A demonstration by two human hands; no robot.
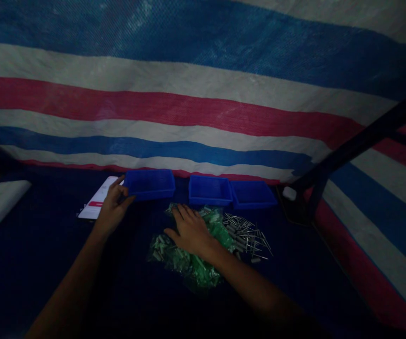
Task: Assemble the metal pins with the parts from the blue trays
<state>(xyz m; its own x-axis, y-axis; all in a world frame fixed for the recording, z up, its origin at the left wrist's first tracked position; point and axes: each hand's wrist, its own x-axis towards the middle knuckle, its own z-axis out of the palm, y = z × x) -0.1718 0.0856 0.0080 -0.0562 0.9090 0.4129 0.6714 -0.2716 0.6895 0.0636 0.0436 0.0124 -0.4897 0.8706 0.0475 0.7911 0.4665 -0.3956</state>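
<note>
Half-curled at a blue box [149, 192] by the far edge of the table [132, 263], the left hand [114, 205] has an unclear hold; the right hand [192, 233], spread on bags [179, 261], should press lightly.

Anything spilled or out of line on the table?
Yes: metal pieces lie loose and crisscrossed on the table, right of the plastic bags, so they look spilled, though perhaps on purpose. Also, a gap sets the leftmost blue tray apart from the closely set middle tray and right tray.
</note>
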